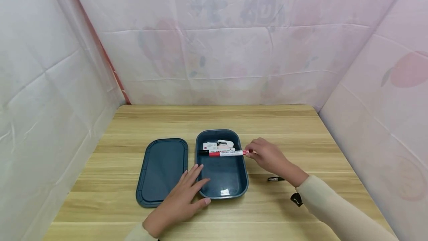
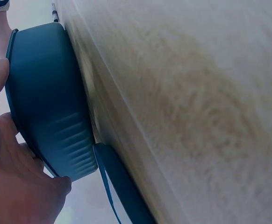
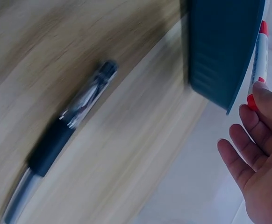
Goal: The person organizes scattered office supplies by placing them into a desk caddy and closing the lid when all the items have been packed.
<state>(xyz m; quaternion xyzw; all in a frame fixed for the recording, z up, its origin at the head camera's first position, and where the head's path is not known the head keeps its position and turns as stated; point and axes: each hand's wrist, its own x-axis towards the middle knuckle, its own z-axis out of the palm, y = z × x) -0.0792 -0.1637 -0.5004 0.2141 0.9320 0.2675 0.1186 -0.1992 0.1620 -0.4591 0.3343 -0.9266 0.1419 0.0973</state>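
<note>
My right hand (image 1: 269,155) pinches the end of a red-and-white marker (image 1: 230,153) between thumb and fingertips. The marker lies level over the dark blue plastic box (image 1: 222,177), its red cap toward the left. Right behind it, a second marker with a black cap (image 1: 203,152) is partly hidden. A small white box (image 1: 210,146) and a white rounded item (image 1: 225,143) sit in the far part of the box. My left hand (image 1: 182,198) spreads its fingers at the box's near-left rim; in the left wrist view its fingertips reach that rim.
The matching dark blue lid (image 1: 164,170) lies flat on the wooden table (image 1: 110,181), left of the box. A pen with a black grip (image 3: 52,144) lies on the table beneath my right forearm. Pale printed cloth (image 1: 220,58) walls off the back and sides.
</note>
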